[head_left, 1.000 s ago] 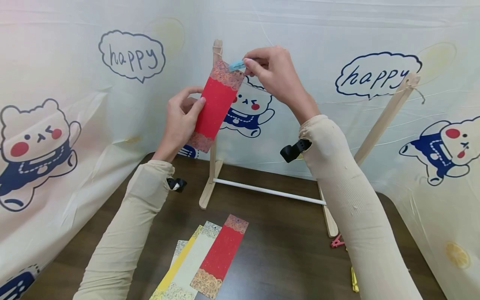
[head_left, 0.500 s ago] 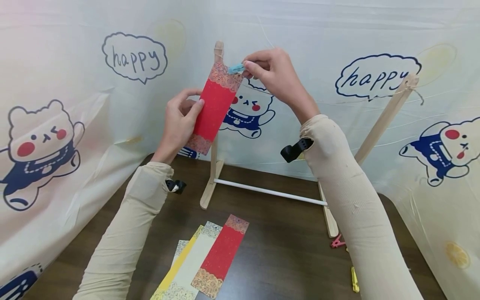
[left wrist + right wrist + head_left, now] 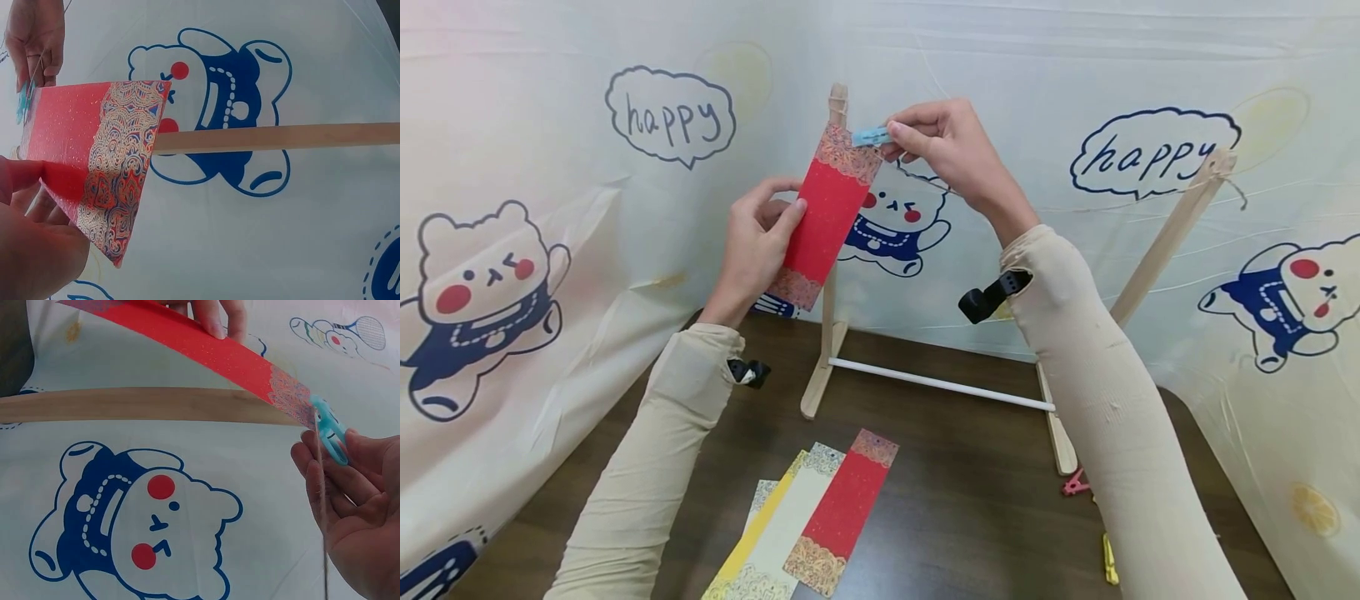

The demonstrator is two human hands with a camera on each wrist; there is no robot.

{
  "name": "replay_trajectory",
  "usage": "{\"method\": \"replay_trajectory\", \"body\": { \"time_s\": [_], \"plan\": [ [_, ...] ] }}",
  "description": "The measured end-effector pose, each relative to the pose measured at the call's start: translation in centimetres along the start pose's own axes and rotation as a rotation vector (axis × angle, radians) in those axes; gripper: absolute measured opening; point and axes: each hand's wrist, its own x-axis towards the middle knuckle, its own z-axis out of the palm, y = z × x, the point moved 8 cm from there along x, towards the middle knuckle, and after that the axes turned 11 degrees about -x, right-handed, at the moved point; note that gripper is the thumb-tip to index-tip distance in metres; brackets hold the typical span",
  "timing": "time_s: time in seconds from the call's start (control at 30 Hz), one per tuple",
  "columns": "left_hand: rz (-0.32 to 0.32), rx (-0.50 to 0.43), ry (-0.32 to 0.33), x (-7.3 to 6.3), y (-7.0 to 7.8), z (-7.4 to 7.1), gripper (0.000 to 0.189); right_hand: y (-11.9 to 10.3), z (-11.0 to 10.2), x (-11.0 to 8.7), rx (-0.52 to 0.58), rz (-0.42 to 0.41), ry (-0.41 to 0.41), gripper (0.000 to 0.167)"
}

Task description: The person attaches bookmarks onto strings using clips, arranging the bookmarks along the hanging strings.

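Observation:
My left hand [image 3: 758, 242] grips a red paper strip [image 3: 829, 212] with patterned ends by its left edge, thumb in front and fingers behind. The strip hangs tilted before the left wooden post. At its top edge sits a light blue clothespin [image 3: 871, 137], pinched at its tail by my right hand [image 3: 951, 150]. In the right wrist view, the clothespin [image 3: 329, 428] meets the strip's patterned end [image 3: 294, 400] beside a thin string [image 3: 323, 506]. My right thumb [image 3: 369, 450] lies against one handle.
The wooden stand has a left post [image 3: 827, 321], a right post [image 3: 1172, 237] and a white crossbar [image 3: 940, 384]. On the dark table [image 3: 970, 500] lie another red strip [image 3: 844, 508], a cream strip [image 3: 797, 525] and a yellow strip [image 3: 760, 525]. Pink [image 3: 1075, 482] and yellow clothespins [image 3: 1109, 558] lie at right.
The clothespin and right hand have dropped slightly, and the clothespin has turned a little to show its broad side. The red strip has shifted slightly left with my left hand.

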Motion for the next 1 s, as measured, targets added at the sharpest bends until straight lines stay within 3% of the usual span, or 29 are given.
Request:
{"method": "replay_trajectory", "body": {
  "time_s": [0.13,0.47,0.57,0.67,0.8,0.9,1.0],
  "plan": [
    [-0.001,-0.01,-0.004,0.5,-1.0,0.0,0.041,0.2,-0.2,-0.1,-0.003,0.014,-0.002,0.028],
    [0.026,-0.023,-0.011,0.5,-0.3,0.5,0.039,1.4,-0.4,-0.3,0.078,0.12,-0.028,0.033],
    [0.012,-0.03,-0.009,0.4,-0.6,0.6,0.039,1.6,-0.3,-0.7,0.054,0.141,-0.048,0.039],
    [-0.009,-0.035,-0.012,0.2,-1.2,0.8,0.038,1.9,-0.5,-1.7,-0.031,0.16,-0.047,0.049],
    [-0.029,-0.043,-0.022,0.0,-2.2,0.9,0.036,2.2,-1.3,-3.7,-0.224,0.183,0.013,0.056],
    [-0.048,-0.046,-0.025,-0.3,-3.0,0.6,0.033,1.9,-2.0,-5.8,-0.364,0.137,0.099,0.051],
    [-0.067,-0.024,-0.02,-0.6,-3.8,0.2,0.031,1.2,-2.6,-8.6,-0.467,0.034,0.203,0.043]
  ]
}}
